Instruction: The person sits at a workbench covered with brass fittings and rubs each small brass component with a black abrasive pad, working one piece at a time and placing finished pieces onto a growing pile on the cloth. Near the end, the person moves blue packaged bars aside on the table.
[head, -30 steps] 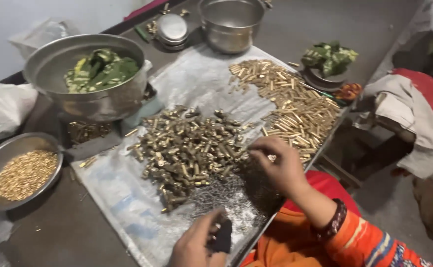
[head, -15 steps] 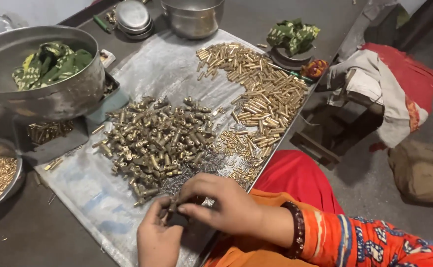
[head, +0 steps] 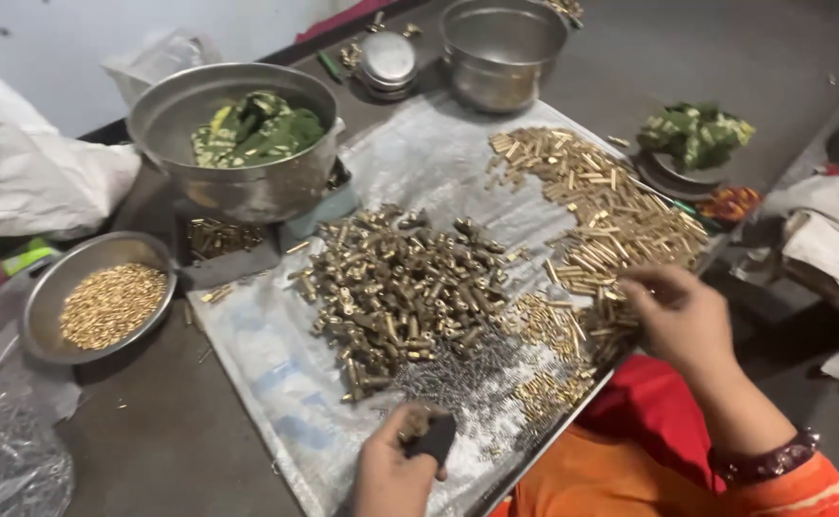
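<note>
In front of you lies a large clear plastic sheet (head: 419, 163), spread over the dark work surface (head: 151, 450). At its far left stands a big steel basin (head: 238, 187) with green and yellow cloth inside, and behind the sheet is a smaller empty steel pot (head: 501, 53). To the left, off the sheet, a round steel dish (head: 46, 297) holds small golden beads.

On the middle of the sheet is the biggest heap, short dull brass fittings (head: 400, 287) lying in all directions. To the right of it is a wide spread of slim golden tubes (head: 597, 206), reaching to the sheet's right edge. Near you, between both heaps, there is a patch of thin grey wire springs (head: 458, 378).

Your right hand (head: 678, 316) is over the near end of the golden tubes, the fingers curled narrow as if pinching; what is between them I cannot tell. Your left hand (head: 396, 469) is at the near edge of the sheet, closed around a small dark block (head: 434, 438), with one brass piece at the thumb, just beside the springs.
</note>
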